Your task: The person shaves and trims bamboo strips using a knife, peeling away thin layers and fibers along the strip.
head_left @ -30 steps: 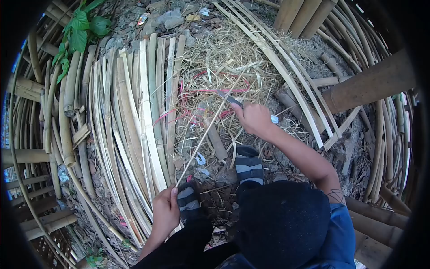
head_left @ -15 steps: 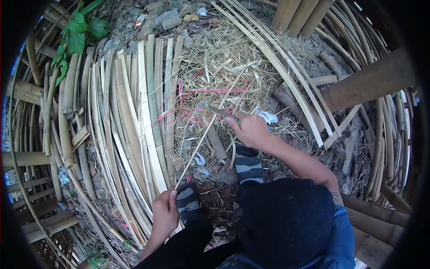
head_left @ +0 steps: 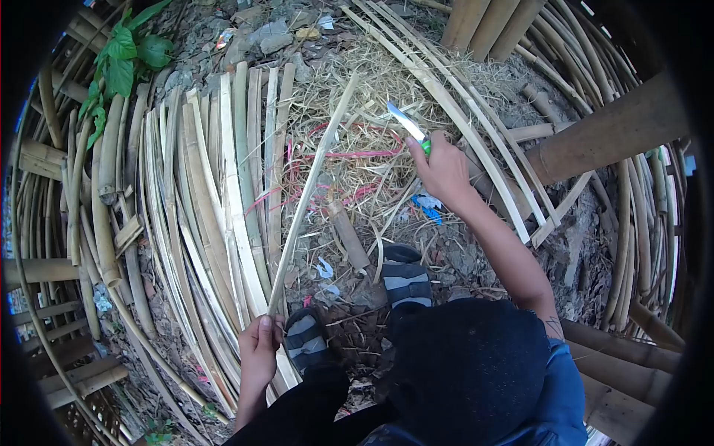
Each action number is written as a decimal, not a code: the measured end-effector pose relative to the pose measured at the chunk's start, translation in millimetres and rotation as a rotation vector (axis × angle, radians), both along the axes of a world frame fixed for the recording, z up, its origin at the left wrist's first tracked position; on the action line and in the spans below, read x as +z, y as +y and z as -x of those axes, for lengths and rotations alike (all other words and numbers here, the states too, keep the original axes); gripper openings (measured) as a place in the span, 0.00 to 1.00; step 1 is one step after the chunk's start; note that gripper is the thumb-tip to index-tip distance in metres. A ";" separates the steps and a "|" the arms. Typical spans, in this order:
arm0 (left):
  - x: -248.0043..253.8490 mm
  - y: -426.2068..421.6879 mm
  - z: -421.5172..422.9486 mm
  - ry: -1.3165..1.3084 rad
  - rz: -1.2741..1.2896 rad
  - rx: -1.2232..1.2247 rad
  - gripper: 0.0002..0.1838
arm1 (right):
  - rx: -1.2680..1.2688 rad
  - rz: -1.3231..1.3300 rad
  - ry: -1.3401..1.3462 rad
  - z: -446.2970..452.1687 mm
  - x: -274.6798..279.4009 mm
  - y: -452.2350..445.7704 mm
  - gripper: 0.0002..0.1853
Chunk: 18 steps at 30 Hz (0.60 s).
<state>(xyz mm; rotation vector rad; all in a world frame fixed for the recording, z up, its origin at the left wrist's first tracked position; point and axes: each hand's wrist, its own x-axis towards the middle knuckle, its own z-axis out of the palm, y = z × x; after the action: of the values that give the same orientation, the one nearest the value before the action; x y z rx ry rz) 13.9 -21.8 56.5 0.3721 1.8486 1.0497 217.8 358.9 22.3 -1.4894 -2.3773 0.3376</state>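
My left hand [head_left: 259, 348] pinches the near end of a long, narrow bamboo strip [head_left: 311, 178]. Its broad pale face shows, and the far end rises over the shavings. My right hand [head_left: 445, 169] is closed around the green handle of a knife [head_left: 405, 123]. The bright blade points up and to the left, apart from the strip. Below the strip, a short bamboo piece [head_left: 349, 236] lies on the ground near my sandalled feet [head_left: 406, 281].
Many split bamboo slats [head_left: 195, 178] lie side by side at the left. Curly shavings [head_left: 372, 97] and pink twine [head_left: 357, 154] cover the middle. Longer strips [head_left: 461, 111] lean at the upper right beside a thick bamboo pole [head_left: 610, 126]. A leafy plant [head_left: 123, 56] grows at upper left.
The knife has left the strip, moving up and to the right with my right hand. In my left hand the strip has turned, now showing its broad face, and its far end stands higher.
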 end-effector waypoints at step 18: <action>-62.7 5.5 13.1 0.090 0.036 0.146 0.17 | 0.351 -0.027 0.517 2.0 23.1 -74.1 0.13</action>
<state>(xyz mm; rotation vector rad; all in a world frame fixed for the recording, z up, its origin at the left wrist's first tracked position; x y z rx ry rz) 0.8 -16.3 -6.2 0.2699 1.9968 1.1115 215.8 284.7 45.4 -0.8296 -2.1840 0.6760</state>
